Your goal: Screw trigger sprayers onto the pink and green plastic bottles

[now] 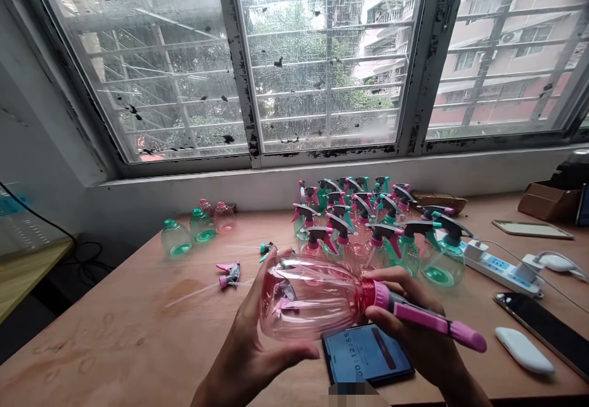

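A clear pink spray bottle (313, 296) lies tilted sideways between my hands, its base to the left. My left hand (257, 327) cups the base end, thumb below and fingers behind. At the neck, my right hand (409, 315) grips the pink collar of the spray head (432, 318) between thumb and fingers. The nozzle points right. A loose pink-and-grey spray head (229, 275) with its thin tube lies on the table to the left. Another, green one (267, 249) is partly hidden behind my left fingers.
Several pink and green spray bottles with heads (359, 217) stand grouped at the back. Open green bottles (176, 239) and pink ones (224, 218) stand at the left. A phone with a timer (363, 355), a power strip (499, 266), a dark phone (547, 330) and a white case (524, 350) lie right.
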Demonstrator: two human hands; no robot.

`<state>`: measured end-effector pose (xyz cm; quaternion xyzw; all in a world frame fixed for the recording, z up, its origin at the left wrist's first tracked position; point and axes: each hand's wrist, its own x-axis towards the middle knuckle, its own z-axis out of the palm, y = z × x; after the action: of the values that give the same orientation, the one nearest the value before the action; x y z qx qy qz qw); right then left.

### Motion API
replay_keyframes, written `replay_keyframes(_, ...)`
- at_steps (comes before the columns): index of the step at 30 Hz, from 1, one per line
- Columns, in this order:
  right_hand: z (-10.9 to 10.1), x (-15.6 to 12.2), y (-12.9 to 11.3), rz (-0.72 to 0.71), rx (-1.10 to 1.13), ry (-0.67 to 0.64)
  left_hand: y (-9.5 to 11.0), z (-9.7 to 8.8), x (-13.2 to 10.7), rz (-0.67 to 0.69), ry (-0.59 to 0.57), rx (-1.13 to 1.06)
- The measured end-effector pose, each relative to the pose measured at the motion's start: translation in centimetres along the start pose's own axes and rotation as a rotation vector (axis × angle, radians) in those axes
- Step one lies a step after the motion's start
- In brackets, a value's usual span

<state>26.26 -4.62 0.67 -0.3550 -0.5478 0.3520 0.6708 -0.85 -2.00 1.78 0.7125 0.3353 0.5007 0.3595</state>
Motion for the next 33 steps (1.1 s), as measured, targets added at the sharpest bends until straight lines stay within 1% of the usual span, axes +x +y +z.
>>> replay_keyframes(3,-0.5,0.1,0.3,-0.057,-0.078,0.003,0.2,-0.1,0.1,-0.054,-0.011,-0.049)
replay_keyframes(5,-0.9,0.2,0.6,-0.086,-0.119,-0.005,0.3,-0.3,0.2,-0.078,-0.033,-0.024)
replay_keyframes(7,-1.4,0.3,0.9,-0.113,-0.143,-0.049,0.6,-0.5,0.5,-0.097,-0.059,0.024)
replay_keyframes(9,-1.8,0.3,1.1,-0.157,-0.17,-0.087,0.9,-0.8,0.8,-0.108,-0.1,0.027)
replay_keyframes(11,-2.0,0.2,1.0,-0.179,-0.203,-0.061,1.1,-0.9,0.9,-0.112,-0.154,0.009)
replay_keyframes(12,-2.0,0.2,0.8,-0.166,-0.202,-0.039,1.0,-0.9,0.9,-0.109,-0.171,0.012)
replay_keyframes(14,-1.7,0.1,0.4,-0.087,-0.152,-0.024,0.7,-0.8,0.7,-0.089,-0.167,0.055)
replay_keyframes(17,-1.2,0.1,-0.2,0.039,-0.047,-0.06,0.0,-0.3,0.2,-0.058,-0.079,0.096)
replay_keyframes(20,-0.8,0.1,-0.4,0.066,-0.016,-0.07,-0.6,0.0,-0.2,0.0,-0.047,0.109)
replay_keyframes(24,-0.7,0.1,-0.5,0.088,-0.006,-0.062,-0.6,-0.2,0.0,0.116,-0.092,0.09)
replay_keyframes(27,-0.8,0.1,-0.6,0.105,0.019,-0.062,-0.2,0.0,0.1,0.133,-0.114,0.044)
replay_keyframes(30,-0.6,0.1,-0.8,0.205,0.126,-0.087,-0.1,0.6,-0.1,0.155,-0.05,0.04)
replay_keyframes(31,-0.5,0.1,-0.8,0.227,0.164,-0.093,-0.2,0.7,-0.3,0.176,-0.029,0.047)
replay_keyframes(33,-0.2,0.2,-0.9,0.239,0.22,-0.101,-0.5,0.7,-0.4,0.229,-0.022,0.074)
